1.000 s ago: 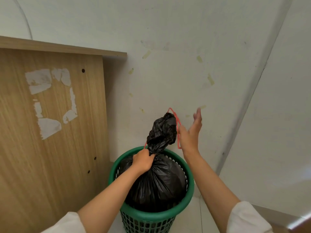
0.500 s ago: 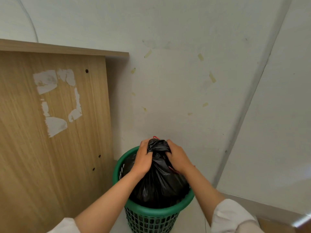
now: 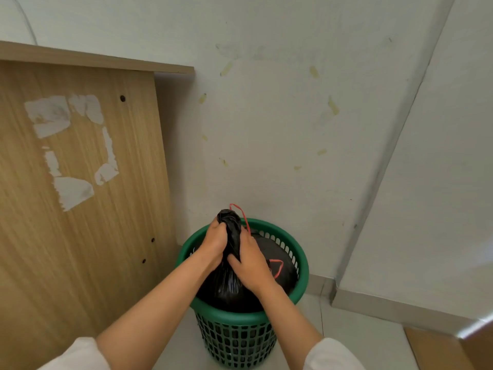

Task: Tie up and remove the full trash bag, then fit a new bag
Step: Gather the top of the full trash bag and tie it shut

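The black trash bag (image 3: 234, 279) is sat in the green basket (image 3: 240, 319), its gathered neck squeezed by both hands — left hand (image 3: 213, 243), right hand (image 3: 249, 259). Soft, slippery plastic, probably fairly heavy — best gripped at the neck; the red drawstring (image 3: 241, 213) looks loose, hard to tell.

Soft, even light is filling the frame; glare is showing at lower right, and wide-angle distortion is bending the edges.
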{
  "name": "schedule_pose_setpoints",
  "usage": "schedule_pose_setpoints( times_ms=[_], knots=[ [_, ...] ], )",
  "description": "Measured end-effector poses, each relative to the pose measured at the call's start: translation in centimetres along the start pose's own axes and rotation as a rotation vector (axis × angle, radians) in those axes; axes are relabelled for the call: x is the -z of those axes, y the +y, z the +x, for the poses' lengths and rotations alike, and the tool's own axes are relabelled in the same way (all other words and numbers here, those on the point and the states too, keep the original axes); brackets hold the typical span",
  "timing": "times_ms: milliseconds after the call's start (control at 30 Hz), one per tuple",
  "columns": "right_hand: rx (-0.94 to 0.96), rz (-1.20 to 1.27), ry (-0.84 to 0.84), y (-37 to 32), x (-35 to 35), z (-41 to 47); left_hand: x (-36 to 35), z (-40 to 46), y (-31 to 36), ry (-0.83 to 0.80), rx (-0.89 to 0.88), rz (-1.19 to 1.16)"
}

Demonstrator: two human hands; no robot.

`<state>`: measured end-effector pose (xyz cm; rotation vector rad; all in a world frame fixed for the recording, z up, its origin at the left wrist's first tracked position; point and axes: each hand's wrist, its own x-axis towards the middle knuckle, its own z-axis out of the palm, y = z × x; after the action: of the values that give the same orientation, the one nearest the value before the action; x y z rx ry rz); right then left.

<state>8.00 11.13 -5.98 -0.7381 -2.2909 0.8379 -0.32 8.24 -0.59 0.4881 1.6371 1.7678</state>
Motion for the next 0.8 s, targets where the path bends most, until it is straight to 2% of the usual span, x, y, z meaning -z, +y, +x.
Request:
schedule_pose_setpoints(
  times_ms=[133,233,333,367,400,467,500,533,633,733,800],
  knots=[
    [-0.137,-0.068,0.092,0.2,-1.5,0.4,1.1,0.5,0.0,-0.159,0.013,0.047],
    [-0.171,0.027,0.180,0.3,-2.4,0.3,2.7,0.2,0.1,-0.335,-0.002,0.205],
    [-0.154,0.125,0.195,0.6,-2.2,0.3,5.3,0.4,1.5,-0.527,0.005,0.339],
    [-0.157,0.153,0.191,0.7,-1.9,0.4,6.2,0.6,1.9,-0.564,-0.040,0.414],
    [-0.162,0.173,0.185,0.8,-1.6,0.5,6.9,0.6,2.2,-0.535,-0.135,0.524],
    [-0.176,0.192,0.194,1.0,-1.3,0.6,8.1,0.3,1.7,-0.306,-0.399,0.683],
    [-0.182,0.205,0.210,1.0,-1.3,0.6,8.5,-0.1,1.2,-0.172,-0.470,0.721],
    [-0.183,0.217,0.222,1.0,-1.4,0.5,8.8,-0.6,0.4,-0.108,-0.470,0.755],
    [-0.168,0.241,0.200,0.6,-1.8,0.1,8.4,-0.8,-2.6,-0.213,-0.381,0.913],
    [-0.153,0.307,0.151,0.5,-1.6,-0.5,5.7,-0.8,-3.2,-0.275,-0.404,0.849],
    [-0.142,0.339,0.139,0.6,-1.1,-0.9,3.7,-1.8,-2.7,-0.269,-0.352,0.780]
  ],
)
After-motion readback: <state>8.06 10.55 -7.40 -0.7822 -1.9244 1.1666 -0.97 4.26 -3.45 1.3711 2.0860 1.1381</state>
